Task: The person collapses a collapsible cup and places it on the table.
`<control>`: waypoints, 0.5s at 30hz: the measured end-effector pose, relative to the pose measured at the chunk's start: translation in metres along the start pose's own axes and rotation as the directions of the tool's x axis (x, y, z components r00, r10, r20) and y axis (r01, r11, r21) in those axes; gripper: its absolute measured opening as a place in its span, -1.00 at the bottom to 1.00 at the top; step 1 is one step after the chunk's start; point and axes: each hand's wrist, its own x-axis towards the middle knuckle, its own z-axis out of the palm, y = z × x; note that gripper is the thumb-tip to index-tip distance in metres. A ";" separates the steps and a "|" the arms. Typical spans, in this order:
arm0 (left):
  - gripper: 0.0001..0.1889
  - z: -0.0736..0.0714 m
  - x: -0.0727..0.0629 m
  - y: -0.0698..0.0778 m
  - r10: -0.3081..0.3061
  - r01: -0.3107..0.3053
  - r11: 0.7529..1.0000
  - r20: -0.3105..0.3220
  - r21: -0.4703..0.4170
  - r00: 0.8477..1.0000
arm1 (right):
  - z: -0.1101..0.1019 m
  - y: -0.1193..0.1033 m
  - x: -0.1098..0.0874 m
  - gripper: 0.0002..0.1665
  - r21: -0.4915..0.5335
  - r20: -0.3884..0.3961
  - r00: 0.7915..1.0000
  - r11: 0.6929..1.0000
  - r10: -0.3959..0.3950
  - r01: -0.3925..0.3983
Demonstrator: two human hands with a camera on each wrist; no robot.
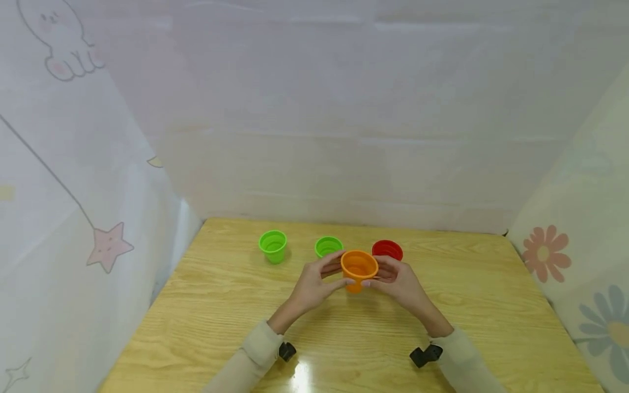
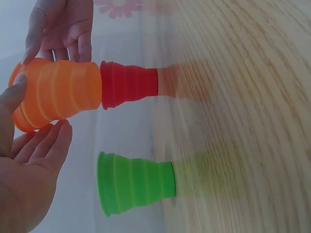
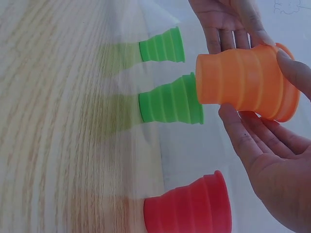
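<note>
An orange ribbed collapsible cup point(image 1: 359, 265) is held upright above the table between both hands. My left hand point(image 1: 314, 283) grips its left side, thumb in front and fingers along the side and behind. On the opposite side my right hand point(image 1: 400, 285) grips it the same way. In the left wrist view the orange cup point(image 2: 63, 90) is off the wood, its base apart from the tabletop. Behind it stand a red cup point(image 1: 387, 249) and a green cup point(image 1: 328, 246), both partly hidden in the head view. The right wrist view shows the red cup point(image 3: 189, 206) whole-coloured and upright.
Another green cup point(image 1: 272, 245) stands farther left in the same back row. The wooden table point(image 1: 221, 327) ends at a pale cloth wall point(image 1: 344, 180) behind, with printed cloth sides at left and right. Black wrist devices point(image 1: 426, 356) sit at both sleeves.
</note>
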 end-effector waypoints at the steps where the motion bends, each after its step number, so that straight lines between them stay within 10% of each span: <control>1: -0.28 -0.001 0.000 -0.001 -0.004 0.004 1.000 -0.002 0.000 1.000 | 0.001 0.000 0.000 -0.31 0.004 0.002 1.000 1.000 -0.002 0.002; 15: -0.27 -0.003 -0.005 -0.006 -0.039 0.036 0.995 -0.026 -0.097 0.999 | 0.006 -0.001 0.005 -0.34 -0.001 0.014 0.999 0.999 0.051 -0.051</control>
